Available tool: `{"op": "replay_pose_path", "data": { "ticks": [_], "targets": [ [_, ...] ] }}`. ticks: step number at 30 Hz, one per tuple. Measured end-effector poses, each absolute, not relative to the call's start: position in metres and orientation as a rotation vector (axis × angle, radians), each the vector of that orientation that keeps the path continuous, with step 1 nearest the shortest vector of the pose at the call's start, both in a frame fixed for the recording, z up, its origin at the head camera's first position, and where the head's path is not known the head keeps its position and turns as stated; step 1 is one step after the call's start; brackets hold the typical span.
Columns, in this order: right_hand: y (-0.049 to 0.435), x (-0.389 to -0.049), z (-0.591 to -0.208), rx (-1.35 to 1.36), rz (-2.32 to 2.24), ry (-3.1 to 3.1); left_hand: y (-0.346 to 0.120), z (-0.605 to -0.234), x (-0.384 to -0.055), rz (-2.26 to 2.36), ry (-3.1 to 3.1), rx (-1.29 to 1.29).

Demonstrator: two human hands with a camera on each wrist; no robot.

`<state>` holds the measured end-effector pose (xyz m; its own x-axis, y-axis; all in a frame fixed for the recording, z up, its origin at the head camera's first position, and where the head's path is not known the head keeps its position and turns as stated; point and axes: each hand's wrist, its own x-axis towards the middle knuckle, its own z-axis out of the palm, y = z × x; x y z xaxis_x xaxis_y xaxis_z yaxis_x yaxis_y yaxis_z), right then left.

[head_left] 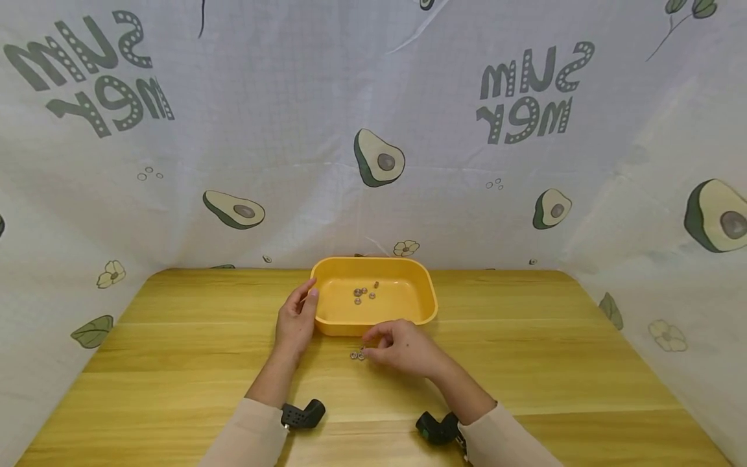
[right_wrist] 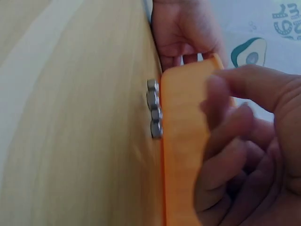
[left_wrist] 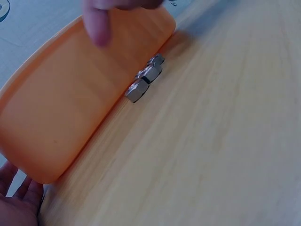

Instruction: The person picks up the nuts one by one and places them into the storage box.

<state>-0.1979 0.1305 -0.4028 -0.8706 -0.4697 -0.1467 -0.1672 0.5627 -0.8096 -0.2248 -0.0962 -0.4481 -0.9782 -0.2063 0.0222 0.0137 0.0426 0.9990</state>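
A yellow plastic tray [head_left: 408, 325] with rounded corners stands on the table and looks orange in the wrist views. My left hand [head_left: 296, 322] grips its left end, the thumb by the rim and the fingers along the outside. Several metal hex nuts [head_left: 358, 355] lie on the wood close against the tray's near wall; the left wrist view shows these nuts [left_wrist: 143, 77] touching in a row. Above and just right of them hovers my right hand [head_left: 403, 348], fingers loosely bent, with nothing visible between thumb and fingertips. More small metal nuts [head_left: 358, 293] lie inside the tray.
The wooden table [head_left: 192, 350] extends to both sides of the tray. Behind it hangs a white cloth [head_left: 303, 143] printed with avocados and lettering. Black wrist cameras [head_left: 303, 414] sit on both forearms over the table's near part.
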Motion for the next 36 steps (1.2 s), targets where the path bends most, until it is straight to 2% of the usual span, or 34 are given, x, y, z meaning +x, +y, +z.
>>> {"op": "replay_pose_path", "data": {
  "ticks": [14,36],
  "targets": [
    [0.141,-0.203,-0.421,-0.545,-1.082,2.464,-0.095,-0.448,-0.224,-2.061,-2.144,0.21],
    [0.137,-0.201,-0.423,-0.616,-0.949,2.603,-0.097,-0.451,-0.227,-2.048,-2.149,0.21]
  ]
}}
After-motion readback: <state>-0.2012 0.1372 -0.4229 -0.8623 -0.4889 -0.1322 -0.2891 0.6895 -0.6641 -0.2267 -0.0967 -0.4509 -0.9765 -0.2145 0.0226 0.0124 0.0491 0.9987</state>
